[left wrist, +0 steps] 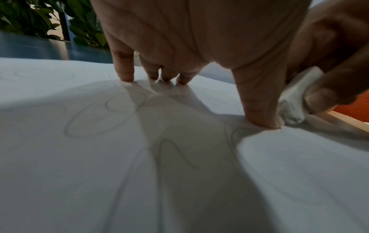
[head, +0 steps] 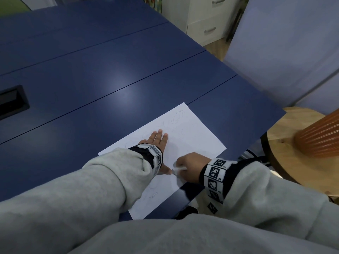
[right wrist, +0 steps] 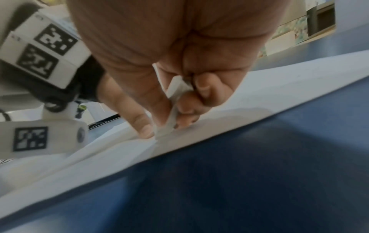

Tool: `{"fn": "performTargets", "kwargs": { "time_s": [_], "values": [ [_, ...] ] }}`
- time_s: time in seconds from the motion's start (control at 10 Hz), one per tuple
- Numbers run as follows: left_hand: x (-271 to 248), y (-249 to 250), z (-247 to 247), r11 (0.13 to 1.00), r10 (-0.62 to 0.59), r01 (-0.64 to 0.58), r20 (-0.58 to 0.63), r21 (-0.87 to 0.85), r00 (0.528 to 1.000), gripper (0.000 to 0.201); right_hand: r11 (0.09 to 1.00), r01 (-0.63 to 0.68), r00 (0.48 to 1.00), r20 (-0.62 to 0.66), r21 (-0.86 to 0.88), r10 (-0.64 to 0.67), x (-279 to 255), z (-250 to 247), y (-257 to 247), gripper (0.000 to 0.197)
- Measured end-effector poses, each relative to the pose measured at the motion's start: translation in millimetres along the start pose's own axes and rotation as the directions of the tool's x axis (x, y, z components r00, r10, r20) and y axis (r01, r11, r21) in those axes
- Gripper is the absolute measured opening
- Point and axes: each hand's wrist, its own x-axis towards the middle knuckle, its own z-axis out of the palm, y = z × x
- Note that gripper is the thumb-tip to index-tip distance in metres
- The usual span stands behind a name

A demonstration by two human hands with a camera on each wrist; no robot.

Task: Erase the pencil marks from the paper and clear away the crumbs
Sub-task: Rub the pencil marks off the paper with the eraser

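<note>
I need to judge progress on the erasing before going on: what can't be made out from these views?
- Crumbs: none can be picked out on the paper in any view; too small and blurred.
- Eraser tip: the left wrist and right wrist views are blurred there, and the right hand covers it in the head view.
- Marks under the left hand and sleeve: hidden in the head view.
- Paper's near corner: covered by the sleeve.

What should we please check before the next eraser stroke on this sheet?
1. Left hand pressing the white paper sheet flat: ok.
2. Right hand gripping the white block eraser: ok.
3. Eraser tip touching paper: ok.
4. Grey pencil loops cleared: not ok.
5. Sheet wholly on the blue table: ok.
6. Crumbs: cannot tell.
</note>
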Motion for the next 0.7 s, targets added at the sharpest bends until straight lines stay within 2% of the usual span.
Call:
{"fn": "performTargets", "kwargs": {
  "time_s": [0.2,0.3,0.4,0.5,0.6,0.7],
  "values": [
    [0.4,0.6,-1.8,1.0,-0.013,0.013,0.005,0.003,1.0,0.128,0.99,-0.104,0.976,-0.182,0.093,0.12,9.4,-12.6,13.8,0.022],
    [-0.5,0.7,-2.5,1.0,-0.005,0.005,0.012,0.004,1.0,0.127,0.999,-0.035,0.997,-0.062,-0.001,0.035,6.1,1.9,8.8,0.017],
    [-0.5,1.2,-3.0,1.0,-0.011,0.01,0.015,0.006,1.0,0.127,0.997,-0.051,0.996,-0.07,0.058,0.055,6.5,-1.2,12.9,0.021],
    [-0.3,1.7,-2.5,1.0,-0.019,0.019,0.01,0.014,1.0,0.127,0.981,-0.116,0.966,-0.211,0.154,0.147,9.3,-11.8,20.5,0.032],
    [-1.3,2.5,-3.5,1.0,-0.014,0.014,0.011,0.016,1.0,0.127,0.988,-0.079,0.992,-0.091,0.132,0.091,3.3,-3.6,10.3,0.018],
    [-2.0,3.7,-5.2,0.999,-0.017,0.017,0.02,0.028,1.0,0.127,0.994,-0.04,0.999,-0.016,0.097,0.042,-0.6,-1.6,6.0,0.013]
  ]
}}
